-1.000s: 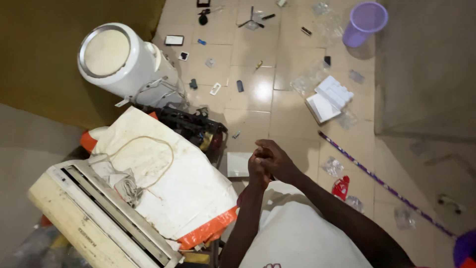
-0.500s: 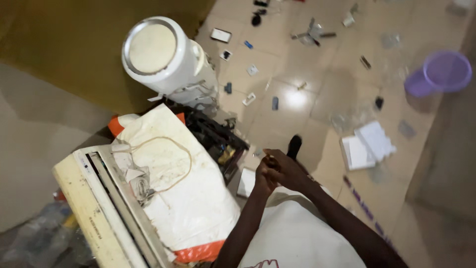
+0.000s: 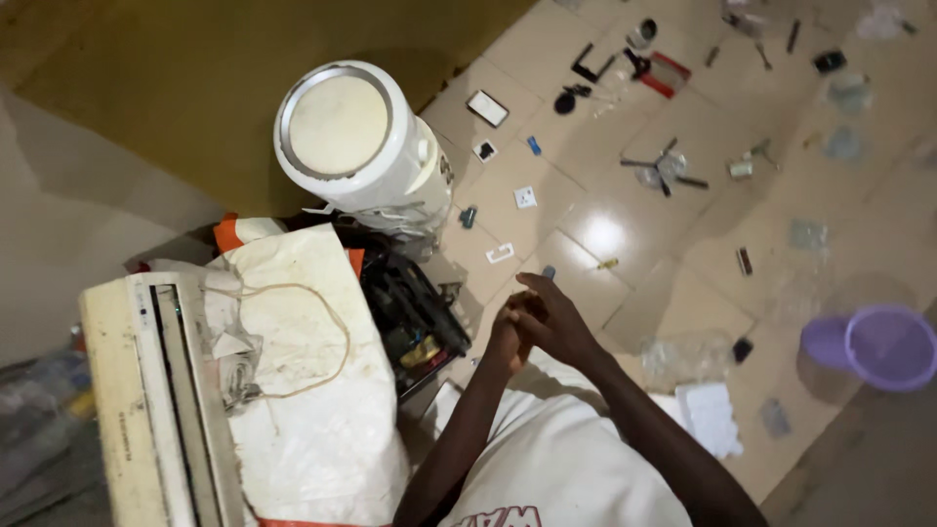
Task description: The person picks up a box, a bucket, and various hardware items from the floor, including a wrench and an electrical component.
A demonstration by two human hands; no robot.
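Shifted since half a second ago: the view is now swinging left, with the purple plastic bucket (image 3: 883, 346) lying low at right. Both hands are pressing together, left hand (image 3: 508, 337) under right hand (image 3: 551, 322); whether either grip is holding anything cannot be told. They are hovering just right of the black crate of parts (image 3: 415, 312), below the white cylindrical tank (image 3: 356, 137).

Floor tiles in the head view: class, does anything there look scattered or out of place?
Yes. Small parts and tools lie strewn loosely over the floor tiles with no order: a purple bucket stands among them, and a crumpled clear plastic bag lies near white papers. The left hand and right hand are clasped together.
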